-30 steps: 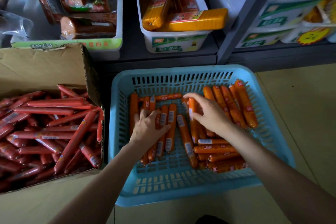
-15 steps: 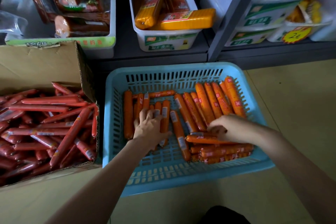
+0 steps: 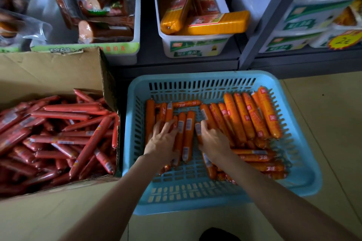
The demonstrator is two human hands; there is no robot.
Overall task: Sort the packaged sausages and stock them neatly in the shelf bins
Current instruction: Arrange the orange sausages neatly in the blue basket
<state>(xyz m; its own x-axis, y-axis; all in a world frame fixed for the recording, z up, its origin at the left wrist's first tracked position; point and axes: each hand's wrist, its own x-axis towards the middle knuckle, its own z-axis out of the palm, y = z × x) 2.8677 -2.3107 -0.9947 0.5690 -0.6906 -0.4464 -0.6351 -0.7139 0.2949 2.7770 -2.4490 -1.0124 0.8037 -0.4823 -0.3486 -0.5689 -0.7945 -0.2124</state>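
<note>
Judging by the glossy film, the orange sausages [image 3: 235, 117] will be light, fairly stiff and slick; take several at mid-length, not by the crimped ends. They're slim orange sticks with small white labels, lying in the blue basket [image 3: 305, 178] on the floor below the shelf bins [image 3: 195, 45], some in rows, some crosswise. Your left hand [image 3: 160, 144] lies flat, fingers spread, pressing a left-side bunch. Your right hand [image 3: 212, 141] rests on the middle bunch; can't tell if it grips any.
</note>
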